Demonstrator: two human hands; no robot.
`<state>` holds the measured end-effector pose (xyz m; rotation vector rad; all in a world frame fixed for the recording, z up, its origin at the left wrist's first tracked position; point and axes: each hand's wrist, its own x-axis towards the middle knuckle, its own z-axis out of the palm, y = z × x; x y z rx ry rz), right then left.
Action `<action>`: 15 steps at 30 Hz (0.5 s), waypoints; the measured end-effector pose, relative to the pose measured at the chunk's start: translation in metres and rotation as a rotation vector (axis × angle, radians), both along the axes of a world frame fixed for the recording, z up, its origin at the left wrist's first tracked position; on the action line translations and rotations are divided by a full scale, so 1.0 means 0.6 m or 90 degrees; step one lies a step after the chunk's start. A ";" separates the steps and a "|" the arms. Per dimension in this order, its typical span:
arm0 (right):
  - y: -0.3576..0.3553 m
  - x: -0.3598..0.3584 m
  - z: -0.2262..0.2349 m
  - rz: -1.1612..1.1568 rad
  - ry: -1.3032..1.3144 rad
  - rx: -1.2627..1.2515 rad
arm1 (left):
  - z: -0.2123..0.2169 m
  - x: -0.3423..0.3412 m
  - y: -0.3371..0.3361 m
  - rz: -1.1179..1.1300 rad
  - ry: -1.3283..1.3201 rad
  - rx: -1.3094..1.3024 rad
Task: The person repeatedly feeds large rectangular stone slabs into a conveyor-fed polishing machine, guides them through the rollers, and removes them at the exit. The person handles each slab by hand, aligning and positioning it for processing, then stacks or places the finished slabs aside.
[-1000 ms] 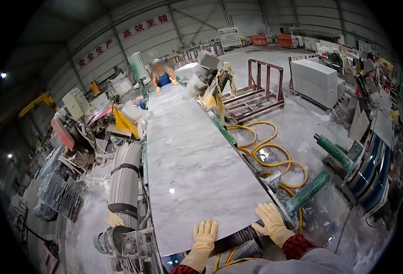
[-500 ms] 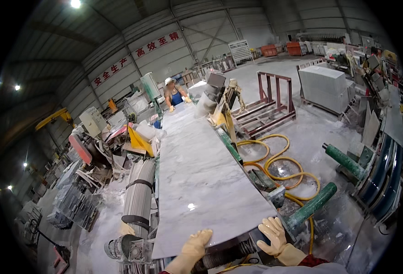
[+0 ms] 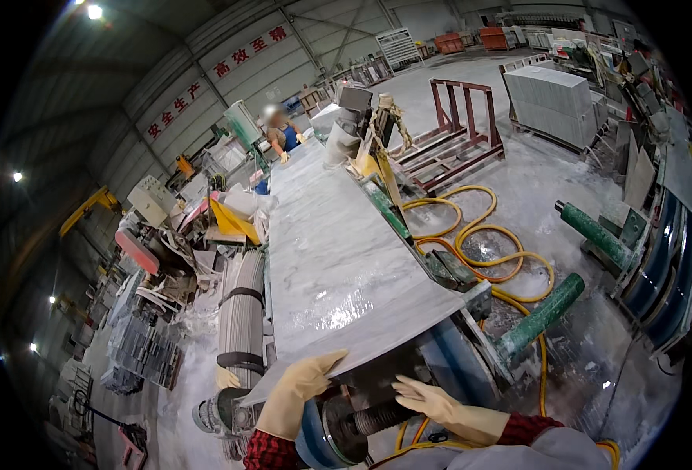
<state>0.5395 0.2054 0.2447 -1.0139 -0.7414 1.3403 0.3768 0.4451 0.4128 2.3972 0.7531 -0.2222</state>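
While the stone slab [image 3: 342, 251] lies along the blue belt [image 3: 457, 359], its near right corner has shifted forward, baring belt; the right hand [image 3: 449, 407], empty, fingers slightly parted, is now off it, so the left hand [image 3: 295, 395], fingers straight and together, seemingly steadies the near edge alone.

A long, rectangular, white stone slab with soft grey veining [image 3: 326, 235] stretches away here, broad face up, glossy and whole-looking, bright glare dancing near its close end, that edge sitting above a blue belt [image 3: 454, 356].
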 end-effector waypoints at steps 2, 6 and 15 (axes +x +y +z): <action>0.040 -0.022 -0.072 0.035 0.235 0.174 | -0.048 -0.014 -0.020 -0.097 -0.066 0.162; 0.113 -0.075 -0.073 -0.108 0.492 0.018 | -0.184 -0.055 -0.071 -0.146 -0.133 0.324; 0.036 -0.150 -0.067 -0.379 0.319 -0.249 | -0.308 -0.116 -0.144 -0.138 -0.080 0.420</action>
